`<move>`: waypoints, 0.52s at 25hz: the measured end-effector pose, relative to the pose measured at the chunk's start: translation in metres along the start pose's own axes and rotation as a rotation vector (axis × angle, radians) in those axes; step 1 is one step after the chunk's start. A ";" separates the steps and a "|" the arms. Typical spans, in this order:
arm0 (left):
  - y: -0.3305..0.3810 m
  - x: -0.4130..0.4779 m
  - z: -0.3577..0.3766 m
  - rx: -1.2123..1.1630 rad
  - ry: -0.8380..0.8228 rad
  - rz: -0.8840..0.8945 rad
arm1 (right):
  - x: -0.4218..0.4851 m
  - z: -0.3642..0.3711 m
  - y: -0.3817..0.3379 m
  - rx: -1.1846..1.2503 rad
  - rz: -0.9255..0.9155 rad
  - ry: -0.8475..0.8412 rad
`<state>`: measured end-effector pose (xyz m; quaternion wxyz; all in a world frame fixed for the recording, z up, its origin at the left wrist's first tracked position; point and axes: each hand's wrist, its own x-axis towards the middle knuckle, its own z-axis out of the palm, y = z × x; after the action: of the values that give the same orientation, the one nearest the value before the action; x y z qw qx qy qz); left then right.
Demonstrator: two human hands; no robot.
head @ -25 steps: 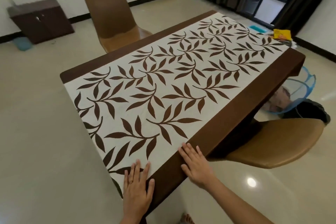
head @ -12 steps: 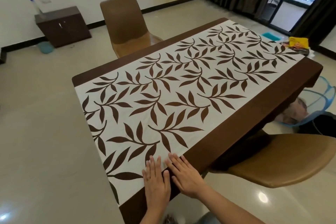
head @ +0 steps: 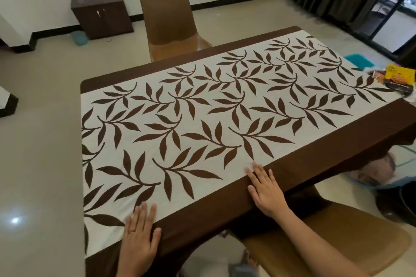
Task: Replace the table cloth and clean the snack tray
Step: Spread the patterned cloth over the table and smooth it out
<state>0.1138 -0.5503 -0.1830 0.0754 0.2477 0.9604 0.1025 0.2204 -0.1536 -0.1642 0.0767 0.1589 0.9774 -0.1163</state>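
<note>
A white table cloth (head: 202, 105) with brown leaf print and dark brown borders lies spread flat over the table. My left hand (head: 139, 236) presses flat on it near the front corner, fingers straight, a ring on one finger. My right hand (head: 265, 189) lies flat on the brown border along the near long edge, fingers straight. A yellow snack packet (head: 399, 76) sits on a tray at the far right end, next to a teal item (head: 358, 60). The tray itself is mostly hidden.
A brown chair (head: 168, 22) stands at the table's far side, another brown chair (head: 326, 238) at my near right. A blue mesh basket (head: 371, 177) with cloth and a dark bag (head: 398, 202) sit on the floor right. A dark cabinet (head: 101, 14) stands by the wall.
My hands, side by side half a second ago, have slid apart along the near border: the right one further up the edge, the left towards the corner. The view has shifted rightwards.
</note>
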 end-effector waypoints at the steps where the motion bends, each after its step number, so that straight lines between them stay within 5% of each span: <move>1: 0.001 0.000 0.001 0.006 0.009 0.005 | 0.001 -0.003 0.011 -0.002 -0.001 -0.010; 5: 0.023 0.000 -0.003 0.058 0.052 -0.081 | -0.001 -0.005 -0.008 0.079 -0.094 -0.001; 13: 0.222 0.068 0.039 -0.064 0.009 0.033 | -0.010 0.013 -0.035 0.043 -0.297 -0.033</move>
<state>0.1648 -0.3210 -0.1752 0.0773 0.2608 0.9527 0.1354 0.2201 -0.1918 -0.1677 0.0712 0.0120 0.9860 -0.1500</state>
